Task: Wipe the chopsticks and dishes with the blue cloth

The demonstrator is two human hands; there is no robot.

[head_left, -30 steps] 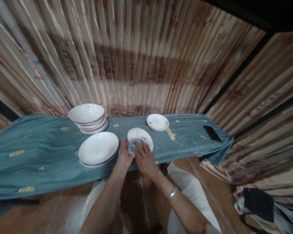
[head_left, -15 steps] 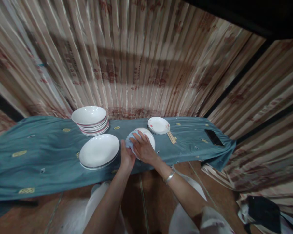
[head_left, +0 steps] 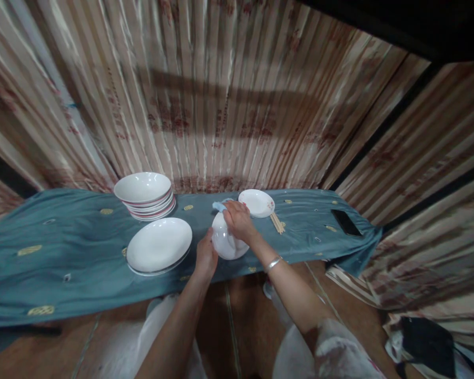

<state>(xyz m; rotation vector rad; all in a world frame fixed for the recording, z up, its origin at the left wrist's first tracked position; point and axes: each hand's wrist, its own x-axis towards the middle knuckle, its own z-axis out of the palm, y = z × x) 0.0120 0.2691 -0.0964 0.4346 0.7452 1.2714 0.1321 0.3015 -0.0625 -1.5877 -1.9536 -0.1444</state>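
Observation:
My left hand (head_left: 206,253) is closed on the left edge of a white bowl (head_left: 226,243), which is tilted above the table's front part. My right hand (head_left: 239,220) presses a light blue cloth (head_left: 221,205) against the bowl's far rim; its fingers are bent over the cloth, and part of the bowl is hidden under the palm. To the left lie white oval plates (head_left: 160,245), one on another. Behind them stands a stack of white bowls (head_left: 144,187) with red rims. Small plates with a red flower pattern (head_left: 256,202) sit just beyond my right hand.
A green-blue cloth with yellow motifs covers the long table (head_left: 82,252). Wooden chopsticks (head_left: 277,223) lie beside the flowered plates. A black phone (head_left: 345,222) rests near the right end. Pleated curtains (head_left: 221,116) hang behind. A dark bag (head_left: 426,345) is at lower right.
The bowl has been tipped up and now shows its glossy curved surface. My right hand and the cloth have moved away from me to its far rim. My left hand still holds its left side.

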